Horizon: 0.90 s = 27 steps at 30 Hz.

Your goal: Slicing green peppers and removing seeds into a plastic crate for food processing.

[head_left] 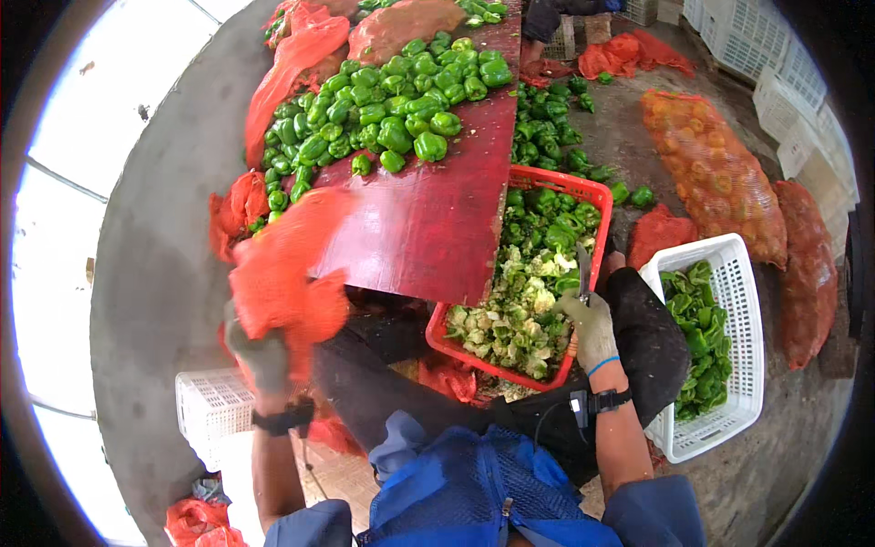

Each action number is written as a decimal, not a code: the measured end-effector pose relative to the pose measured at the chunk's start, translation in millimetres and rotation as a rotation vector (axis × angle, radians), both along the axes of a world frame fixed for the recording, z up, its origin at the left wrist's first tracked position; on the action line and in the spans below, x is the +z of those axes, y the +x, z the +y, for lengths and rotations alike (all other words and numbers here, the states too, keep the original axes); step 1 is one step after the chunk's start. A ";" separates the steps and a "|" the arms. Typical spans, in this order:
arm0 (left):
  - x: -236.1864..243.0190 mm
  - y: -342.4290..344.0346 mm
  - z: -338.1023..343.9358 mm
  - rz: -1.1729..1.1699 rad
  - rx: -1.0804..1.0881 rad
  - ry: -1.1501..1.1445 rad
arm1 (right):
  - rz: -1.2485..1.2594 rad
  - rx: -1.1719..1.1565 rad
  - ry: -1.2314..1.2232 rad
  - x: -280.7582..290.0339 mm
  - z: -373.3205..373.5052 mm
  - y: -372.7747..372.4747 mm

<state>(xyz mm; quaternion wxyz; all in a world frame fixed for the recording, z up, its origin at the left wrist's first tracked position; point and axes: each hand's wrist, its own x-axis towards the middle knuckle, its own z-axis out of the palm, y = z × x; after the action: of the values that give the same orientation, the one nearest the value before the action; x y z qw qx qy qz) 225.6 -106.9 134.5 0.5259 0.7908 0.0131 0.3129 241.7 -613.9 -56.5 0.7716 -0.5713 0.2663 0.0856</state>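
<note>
Blue vest point(456, 488); left fingers point(259, 354) clamped on blurred red bag point(296, 260), spreading beyond them; right fingers point(591, 326) wrapped round knife point(584, 270).

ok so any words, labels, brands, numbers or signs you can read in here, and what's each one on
None can be read.
Red mesh bag in the left hand: too blurred to tell.
Stacked white crates at upper right: too small to tell.
Red crate: no lettering shows.

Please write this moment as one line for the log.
left hand: holds red sack | right hand: holds knife by red crate | green peppers: piled on red table
</note>
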 end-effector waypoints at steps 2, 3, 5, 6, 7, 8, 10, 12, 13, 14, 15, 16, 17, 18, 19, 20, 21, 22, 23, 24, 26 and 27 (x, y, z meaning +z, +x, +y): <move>26.7 -29.4 37.6 -0.026 0.105 0.677 | -0.106 0.046 -0.104 -9.8 1.0 -1.0; 32.8 -43.2 41.2 0.197 0.303 0.811 | -0.106 0.051 -0.107 -14.0 2.5 -1.2; 34.9 -76.9 59.9 0.426 0.516 0.938 | -0.074 0.011 -0.054 -18.4 4.6 -1.7; 27.4 -92.7 74.1 0.800 0.567 1.064 | -0.090 0.030 -0.051 -22.4 2.9 -0.6; 19.8 -107.5 87.0 1.185 0.605 1.169 | -0.094 0.035 -0.049 -23.7 0.9 -2.6; 20.3 -116.1 81.3 1.421 0.484 1.185 | -0.066 0.050 0.026 -14.8 0.3 -5.1; 7.7 -145.4 110.0 1.679 0.137 1.186 | -0.054 0.070 0.093 -22.4 -3.4 -6.1; -3.8 -172.3 146.0 1.820 -0.037 0.926 | -0.058 0.126 0.087 3.0 5.1 -4.0; -5.7 -173.1 150.8 1.823 -0.033 0.917 | -0.057 0.165 0.074 11.6 7.7 -2.7; -8.3 -173.5 159.1 1.772 -0.050 0.749 | -0.056 0.173 0.073 0.0 7.5 -1.1; -4.8 -158.3 143.1 1.707 -0.075 0.763 | -0.113 0.238 -0.094 -20.9 -1.0 -1.3; 8.6 -137.6 115.5 1.622 -0.067 0.871 | -0.136 0.276 -0.180 -23.1 -1.7 -1.3; 17.9 -115.4 92.5 1.532 -0.062 0.949 | -0.159 0.311 -0.267 -24.9 -3.2 -0.9; 32.7 -95.5 78.2 1.442 -0.040 0.971 | -0.111 0.327 -0.260 -5.3 2.0 -1.9; 33.3 -80.3 77.9 1.319 -0.013 0.953 | -0.061 0.339 -0.257 12.8 4.7 -2.4; 26.1 -64.3 84.5 1.199 0.001 0.820 | -0.044 0.309 -0.268 23.3 6.5 -2.1; 12.4 -44.1 91.9 1.077 0.002 0.681 | -0.037 0.304 -0.279 27.3 3.5 -0.5; 12.2 -15.8 80.8 1.017 0.020 0.767 | -0.035 0.333 -0.341 27.8 -1.7 1.8; 10.3 13.6 62.4 0.957 0.020 0.722 | -0.032 0.359 -0.405 31.8 -6.6 4.5; -7.8 36.7 76.7 0.838 -0.014 0.811 | -0.040 0.379 -0.446 50.3 -7.5 11.4; -30.2 82.2 89.6 0.752 -0.059 0.799 | -0.191 0.439 -0.606 79.2 -11.3 33.8; -41.2 113.7 83.9 0.782 -0.093 0.693 | -0.354 0.481 -0.782 85.9 -20.9 45.2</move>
<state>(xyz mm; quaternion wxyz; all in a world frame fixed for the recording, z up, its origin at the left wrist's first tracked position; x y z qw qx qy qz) 339.4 -23.0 93.3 0.2026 0.9759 0.0691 -0.0431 286.8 -634.8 29.4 0.4912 -0.8692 0.0039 0.0566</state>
